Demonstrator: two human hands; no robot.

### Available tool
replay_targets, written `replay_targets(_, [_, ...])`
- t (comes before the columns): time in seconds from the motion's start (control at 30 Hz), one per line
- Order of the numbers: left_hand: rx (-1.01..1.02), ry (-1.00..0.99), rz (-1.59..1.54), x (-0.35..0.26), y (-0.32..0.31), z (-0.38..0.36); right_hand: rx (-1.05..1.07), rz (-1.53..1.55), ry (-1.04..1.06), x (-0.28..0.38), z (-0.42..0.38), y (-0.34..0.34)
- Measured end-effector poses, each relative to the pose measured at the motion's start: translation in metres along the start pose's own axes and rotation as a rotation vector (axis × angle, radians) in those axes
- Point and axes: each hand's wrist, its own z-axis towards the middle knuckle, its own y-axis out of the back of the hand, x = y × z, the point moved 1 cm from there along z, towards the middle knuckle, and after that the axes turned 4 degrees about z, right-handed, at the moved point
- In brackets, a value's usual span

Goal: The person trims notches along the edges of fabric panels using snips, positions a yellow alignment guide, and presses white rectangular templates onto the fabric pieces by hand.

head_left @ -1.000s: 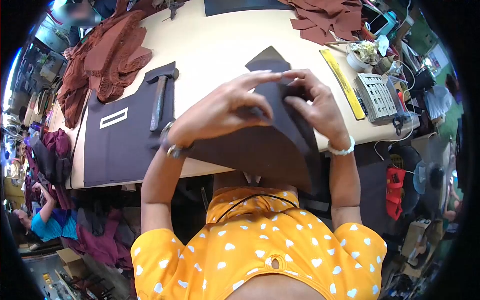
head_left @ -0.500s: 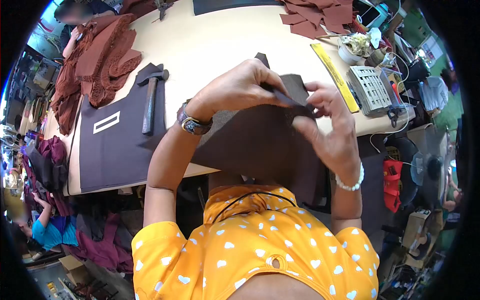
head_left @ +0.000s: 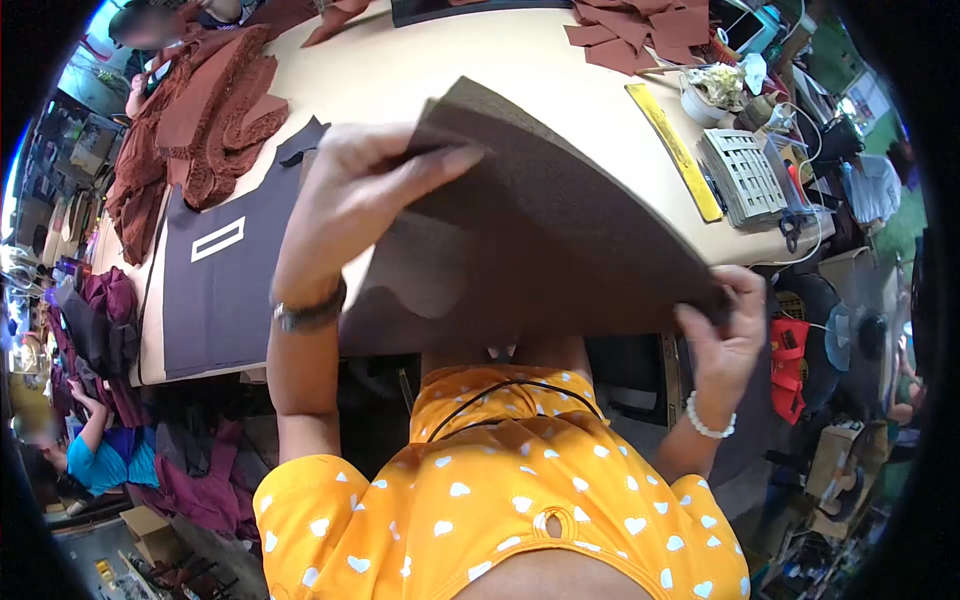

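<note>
A dark brown cloth piece point(head_left: 540, 230) is stretched between my two hands above the table's near edge. My left hand point(head_left: 350, 195) pinches its upper left corner between thumb and fingers. At the cloth's right end, my right hand point(head_left: 728, 325) grips the edge with thumb and fingertips. Left of my left hand, another dark cloth panel point(head_left: 215, 310) lies flat on the table, with a pale rectangular frame point(head_left: 218, 239) on it. My left hand and forearm hide the part of that panel where the hammer lay.
Rust-coloured cloth point(head_left: 195, 130) is heaped at the back left, near a person. A yellow ruler point(head_left: 673, 150), a white basket point(head_left: 745, 170), scissors point(head_left: 790, 232) and a bowl point(head_left: 703, 105) stand or lie on the right. More rust pieces point(head_left: 650, 35) lie at the back.
My hands have moved apart, left hand leftward and right hand rightward and down. The cloth that was bunched between them is now spread out. The hammer is no longer visible.
</note>
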Motion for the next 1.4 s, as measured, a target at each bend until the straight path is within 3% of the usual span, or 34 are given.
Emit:
replay_targets(0.07, [-0.120, -0.038, -0.222, -0.010, -0.004, -0.022, -0.085, 0.324, 0.040, 0.002, 0.007, 0.004])
replay_targets(0.1, [-0.221, 0.045, -0.335, -0.014, -0.013, -0.029, -0.100, 0.376, 0.041, 0.002, 0.011, 0.003])
replay_targets(0.2, [-0.379, 0.167, -0.520, 0.007, -0.035, -0.038, -0.123, 0.359, -0.094, -0.018, 0.022, -0.002])
replay_targets(0.27, [-0.384, 0.306, -0.575, 0.034, -0.046, -0.046, -0.132, 0.331, -0.063, -0.031, 0.024, -0.010])
replay_targets(0.47, [-0.441, 0.376, -0.696, 0.068, -0.065, -0.056, -0.145, 0.262, -0.152, -0.044, 0.023, -0.012])
replay_targets(1.13, [-0.514, 0.331, -0.650, 0.064, -0.066, -0.053, -0.112, 0.252, -0.156, -0.049, 0.023, -0.008])
replay_targets(1.3, [-0.587, 0.359, -0.556, 0.063, -0.058, -0.046, -0.122, 0.310, -0.237, -0.048, 0.040, -0.008])
replay_targets(1.4, [-0.620, 0.379, -0.392, 0.065, -0.043, -0.045, -0.065, 0.438, -0.133, -0.047, 0.052, -0.014])
